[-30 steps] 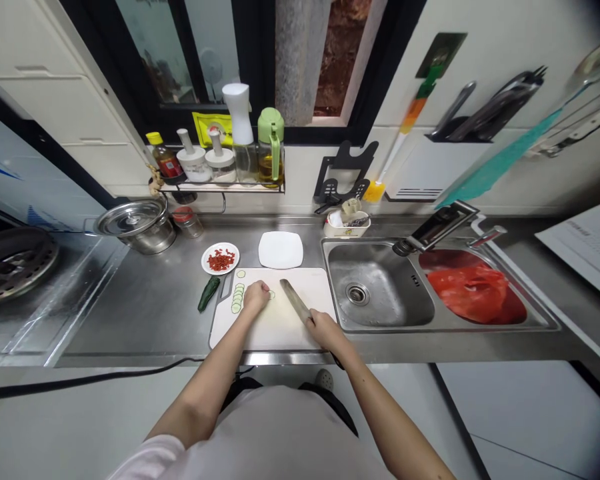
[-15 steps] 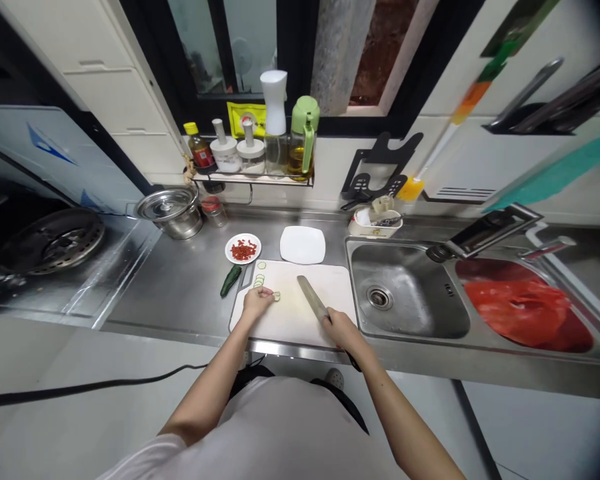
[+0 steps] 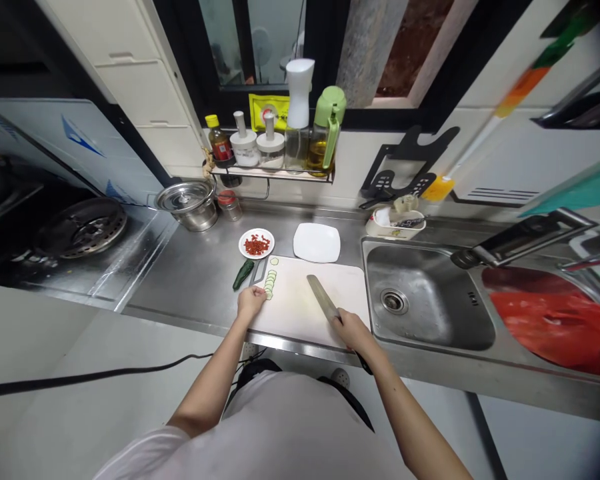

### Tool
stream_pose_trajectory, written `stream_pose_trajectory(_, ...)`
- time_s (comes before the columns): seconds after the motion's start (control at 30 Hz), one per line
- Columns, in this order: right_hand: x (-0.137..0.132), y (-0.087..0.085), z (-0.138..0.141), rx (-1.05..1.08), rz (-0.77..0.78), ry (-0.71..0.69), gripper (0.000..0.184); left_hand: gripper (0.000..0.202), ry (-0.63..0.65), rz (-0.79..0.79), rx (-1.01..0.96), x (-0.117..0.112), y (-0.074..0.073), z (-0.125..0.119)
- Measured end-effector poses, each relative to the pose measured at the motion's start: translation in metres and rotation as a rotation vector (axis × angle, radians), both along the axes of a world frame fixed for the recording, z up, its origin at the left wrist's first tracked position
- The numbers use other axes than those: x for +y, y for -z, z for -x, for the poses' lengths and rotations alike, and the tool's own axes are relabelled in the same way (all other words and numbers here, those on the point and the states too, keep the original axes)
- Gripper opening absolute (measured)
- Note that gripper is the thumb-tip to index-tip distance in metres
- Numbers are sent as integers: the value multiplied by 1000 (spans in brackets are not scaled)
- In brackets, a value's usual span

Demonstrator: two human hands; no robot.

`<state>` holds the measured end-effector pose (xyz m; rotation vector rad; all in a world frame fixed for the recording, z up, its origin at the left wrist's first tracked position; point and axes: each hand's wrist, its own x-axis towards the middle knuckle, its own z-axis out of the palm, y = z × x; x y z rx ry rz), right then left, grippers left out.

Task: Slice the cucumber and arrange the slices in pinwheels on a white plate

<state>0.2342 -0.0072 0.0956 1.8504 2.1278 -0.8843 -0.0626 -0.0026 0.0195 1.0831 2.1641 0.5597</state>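
Note:
My right hand (image 3: 353, 329) is closed round the handle of a kitchen knife (image 3: 323, 297), whose blade lies low over the right half of a white cutting board (image 3: 300, 320). At the board's left side, my left hand (image 3: 251, 303) has its fingertips pinched together on a cucumber slice (image 3: 269, 295). That slice sits at the near end of an overlapping row of cucumber slices (image 3: 271, 279). One single slice (image 3: 275, 261) lies apart near the board's top edge. A dark green cucumber piece (image 3: 243, 275) rests on the counter, left of the board.
Behind the board stand a small plate of chopped red pieces (image 3: 248, 244) and a white square plate (image 3: 317, 243). To the right is the sink (image 3: 425, 293), with a red plastic bag (image 3: 555, 327) beyond it. A lidded steel pot (image 3: 190, 203) and a pan (image 3: 83, 227) are left.
My left hand has brought the cucumber slice leftward to the row of slices. The knife stays in my right hand over the board. The view has shifted slightly.

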Motion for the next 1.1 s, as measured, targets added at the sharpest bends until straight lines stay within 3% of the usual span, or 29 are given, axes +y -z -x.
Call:
stream_pose_trajectory(0.4, 0, -12, -1, -7, 24, 28, 24, 15, 49, 8, 117, -5, -10, 3)
stream_pose_trajectory(0.67, 0, -8, -11, 3, 4, 57, 24, 18, 50, 25, 125, -1, -19, -2)
stream_pose_trajectory(1.1, 2, -12, -41, -4, -117, 184, 26, 37, 117, -23, 275, 75, -35, -20)
